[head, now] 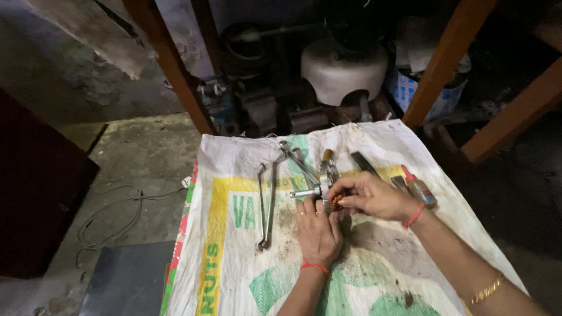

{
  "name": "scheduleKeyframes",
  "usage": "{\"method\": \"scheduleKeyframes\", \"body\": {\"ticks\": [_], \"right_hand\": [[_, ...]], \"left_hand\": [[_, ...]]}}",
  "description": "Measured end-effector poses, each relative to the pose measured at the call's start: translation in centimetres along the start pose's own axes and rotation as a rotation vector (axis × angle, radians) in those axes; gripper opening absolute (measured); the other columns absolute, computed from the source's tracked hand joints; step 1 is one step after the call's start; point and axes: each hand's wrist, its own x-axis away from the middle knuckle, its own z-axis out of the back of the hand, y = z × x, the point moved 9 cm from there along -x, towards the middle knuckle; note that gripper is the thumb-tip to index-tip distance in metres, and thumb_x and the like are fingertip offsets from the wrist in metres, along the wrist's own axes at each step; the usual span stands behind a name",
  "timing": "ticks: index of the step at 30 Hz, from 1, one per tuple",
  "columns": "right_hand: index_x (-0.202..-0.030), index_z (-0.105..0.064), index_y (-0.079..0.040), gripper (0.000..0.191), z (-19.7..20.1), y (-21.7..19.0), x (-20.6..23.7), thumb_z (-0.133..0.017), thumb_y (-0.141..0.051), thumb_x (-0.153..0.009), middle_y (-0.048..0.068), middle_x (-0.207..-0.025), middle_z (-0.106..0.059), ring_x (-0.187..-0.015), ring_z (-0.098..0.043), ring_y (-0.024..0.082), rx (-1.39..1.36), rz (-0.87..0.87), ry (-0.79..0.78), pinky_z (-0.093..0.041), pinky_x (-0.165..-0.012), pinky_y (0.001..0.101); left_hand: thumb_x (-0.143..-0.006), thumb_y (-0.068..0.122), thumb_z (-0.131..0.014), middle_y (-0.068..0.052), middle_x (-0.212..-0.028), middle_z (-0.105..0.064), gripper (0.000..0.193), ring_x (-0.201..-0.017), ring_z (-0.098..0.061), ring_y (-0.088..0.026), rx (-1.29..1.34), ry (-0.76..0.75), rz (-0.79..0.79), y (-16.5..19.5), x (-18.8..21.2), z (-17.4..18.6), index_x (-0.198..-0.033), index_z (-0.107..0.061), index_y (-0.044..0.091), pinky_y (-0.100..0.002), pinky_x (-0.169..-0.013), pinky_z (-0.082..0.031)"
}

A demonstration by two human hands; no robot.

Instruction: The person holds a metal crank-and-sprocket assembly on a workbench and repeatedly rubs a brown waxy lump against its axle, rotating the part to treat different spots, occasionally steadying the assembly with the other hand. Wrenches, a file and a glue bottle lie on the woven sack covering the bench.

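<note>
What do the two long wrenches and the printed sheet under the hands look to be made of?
The long wrenches look like bare steel: thin, grey, dully shiny. The sheet seems to be a woven plastic sack, white with yellow and green print, frayed at its far edge and stained with dark grime.

Bare forearms, red wrist threads, gold bangle point(487, 290), finger ring point(301, 213)

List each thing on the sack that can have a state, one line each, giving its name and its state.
Left hand: palm down, fingers on the metal part.
Right hand: fingertips gripping the metal part.
Metal part: held on edge between both hands.
Long spanners: lying flat, untouched.
Small bottle: lying on its side, red cap on.
Woven sack: spread flat, stained.
</note>
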Motion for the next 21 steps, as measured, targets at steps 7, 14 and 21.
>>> {"method": "scheduleKeyframes", "body": {"ticks": [7, 14, 21], "right_hand": [[-0.109, -0.07, 0.0, 0.022, -2.1, -4.4, 1.8, -0.066, -0.002, -0.087, 0.009, -0.114, -0.07, -0.108, -0.066, 0.018, 0.563, 0.52, 0.22, -0.055, -0.092, 0.0321], [-0.113, -0.067, 0.0, 0.019, -1.8, -6.0, -1.3, -0.062, -0.007, -0.096, 0.007, -0.099, -0.074, -0.094, -0.069, 0.013, 0.409, 0.446, 0.353, -0.056, -0.084, 0.0264], [-0.113, -0.062, 0.002, 0.02, 3.4, -6.0, -3.8, -0.064, -0.012, -0.098, 0.01, -0.099, -0.074, -0.087, -0.071, 0.016, -0.199, 0.426, 0.213, -0.058, -0.075, 0.0292]], "left_hand": [[-0.096, 0.022, -0.057, -0.027, -0.126, -0.052, 0.035, -0.113, -0.05, -0.045, 0.016, 0.029, -0.032, 0.2, 0.1, 0.1, -0.118, -0.056, -0.004, -0.055, -0.098, -0.041], [-0.095, 0.023, -0.059, -0.027, -0.123, -0.052, 0.037, -0.112, -0.05, -0.045, -0.018, 0.006, -0.018, 0.0, -0.1, -0.2, -0.118, -0.056, -0.006, -0.054, -0.097, -0.041], [-0.098, 0.027, -0.06, -0.027, -0.123, -0.054, 0.035, -0.109, -0.051, -0.044, -0.013, -0.01, 0.003, 0.1, -0.4, -0.1, -0.113, -0.057, -0.004, -0.054, -0.095, -0.042]]}}
